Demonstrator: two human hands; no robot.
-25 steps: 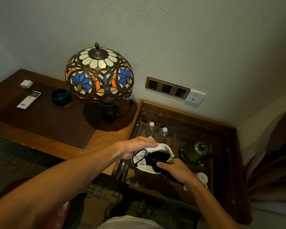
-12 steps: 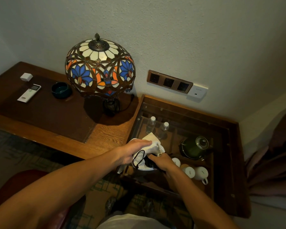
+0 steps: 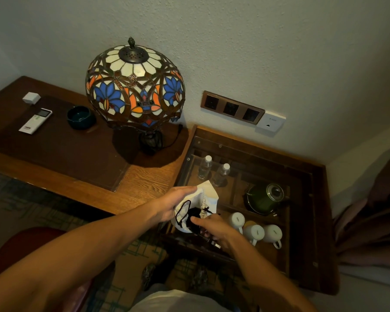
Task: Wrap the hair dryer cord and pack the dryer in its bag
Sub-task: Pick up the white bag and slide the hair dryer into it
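A white drawstring bag (image 3: 206,195) is held above the glass-topped cabinet. My left hand (image 3: 173,204) grips the bag's left side and keeps its mouth open. The black hair dryer (image 3: 195,219) sits mostly inside the bag, only a dark part showing at the mouth. My right hand (image 3: 214,228) is closed on the dryer's lower end below the bag's mouth. A black drawstring loop (image 3: 182,213) hangs over the bag's left edge. The dryer's cord is hidden.
A stained-glass lamp (image 3: 134,86) stands on the wooden desk (image 3: 142,181) with an ashtray (image 3: 79,115) and a remote (image 3: 35,121). Under the cabinet's glass (image 3: 257,158) are two bottles (image 3: 213,171), a green kettle (image 3: 266,198) and white mugs (image 3: 256,230). Wall sockets (image 3: 232,108) sit behind.
The bag and both hands have shifted left and nearer me, uncovering the mugs. My right hand has pushed the dryer deeper into the bag. The camera tilted slightly.
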